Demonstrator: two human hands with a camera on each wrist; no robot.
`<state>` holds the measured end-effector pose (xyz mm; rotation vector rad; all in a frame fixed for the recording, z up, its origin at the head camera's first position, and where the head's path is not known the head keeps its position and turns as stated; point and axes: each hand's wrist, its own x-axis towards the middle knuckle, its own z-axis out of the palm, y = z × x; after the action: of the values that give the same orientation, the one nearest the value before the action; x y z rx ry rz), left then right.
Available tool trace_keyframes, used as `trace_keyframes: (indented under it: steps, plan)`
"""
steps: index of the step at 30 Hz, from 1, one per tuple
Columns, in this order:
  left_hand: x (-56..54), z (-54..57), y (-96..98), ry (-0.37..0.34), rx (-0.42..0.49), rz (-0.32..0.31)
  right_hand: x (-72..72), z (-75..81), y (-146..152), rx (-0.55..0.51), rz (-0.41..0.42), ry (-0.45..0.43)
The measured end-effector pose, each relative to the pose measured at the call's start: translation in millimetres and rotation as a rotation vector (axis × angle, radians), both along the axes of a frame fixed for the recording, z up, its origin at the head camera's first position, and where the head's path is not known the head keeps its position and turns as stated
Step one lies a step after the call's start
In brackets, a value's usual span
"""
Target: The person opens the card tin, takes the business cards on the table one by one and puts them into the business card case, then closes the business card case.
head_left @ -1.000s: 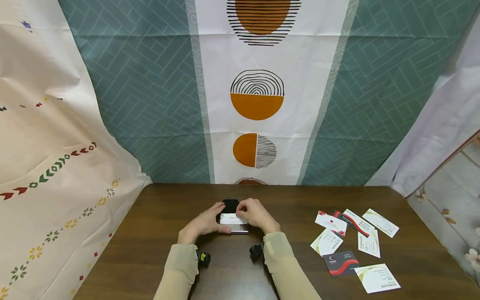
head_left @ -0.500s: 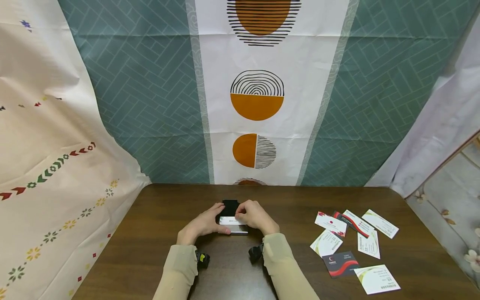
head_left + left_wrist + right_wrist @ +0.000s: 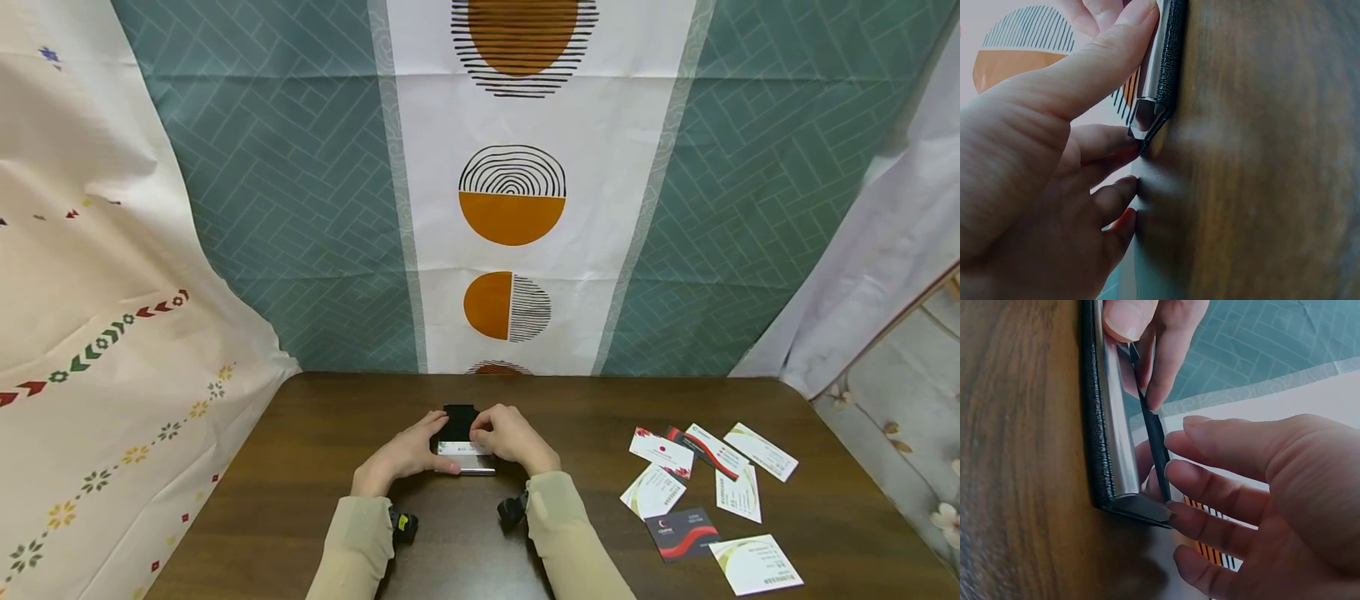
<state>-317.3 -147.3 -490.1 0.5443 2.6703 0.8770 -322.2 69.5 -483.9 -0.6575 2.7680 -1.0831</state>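
Note:
A business card case [image 3: 476, 472] with a shiny metal body and black leathery cover lies open on the table, its black lid [image 3: 459, 419] spread toward the back. My left hand [image 3: 399, 457] grips the case's left side, the thumb on the metal front edge [image 3: 1161, 56] and the other fingers around the end. Inside the case area is a white business card [image 3: 453, 448] with small print, tilted up from the metal body. My right hand [image 3: 516, 437] pinches this card near its right end; the right wrist view shows the card edge-on as a dark strip [image 3: 1157, 440].
Several loose business cards lie at the right of the brown table [image 3: 315, 533], among them a dark card [image 3: 681, 532] with a red stripe and a white card [image 3: 756, 564] nearest the front. A patterned curtain [image 3: 517, 325] hangs behind the table's back edge.
The white card has tilted back and shows as a narrower strip than a second ago. Both hands keep nearly the same place; the whole head view has shifted slightly.

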Motion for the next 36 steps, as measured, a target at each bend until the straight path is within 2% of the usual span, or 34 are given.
trace_keyframes:
  steps: [11,18,26,36]
  plan:
    - [1.7,-4.0,-0.1,0.015,0.024,0.002,5.1,7.1,4.7,-0.006,0.011,-0.015]
    - [1.5,-5.4,-0.3,0.028,0.026,-0.012,6.0,13.3,16.0,-0.004,-0.022,-0.005]
    - [1.9,-5.7,0.5,0.010,0.038,0.000,14.2,20.2,37.9,-0.032,-0.052,-0.011]
    - [1.7,-5.3,0.6,0.016,0.042,0.003,19.3,27.4,69.7,-0.052,-0.127,0.040]
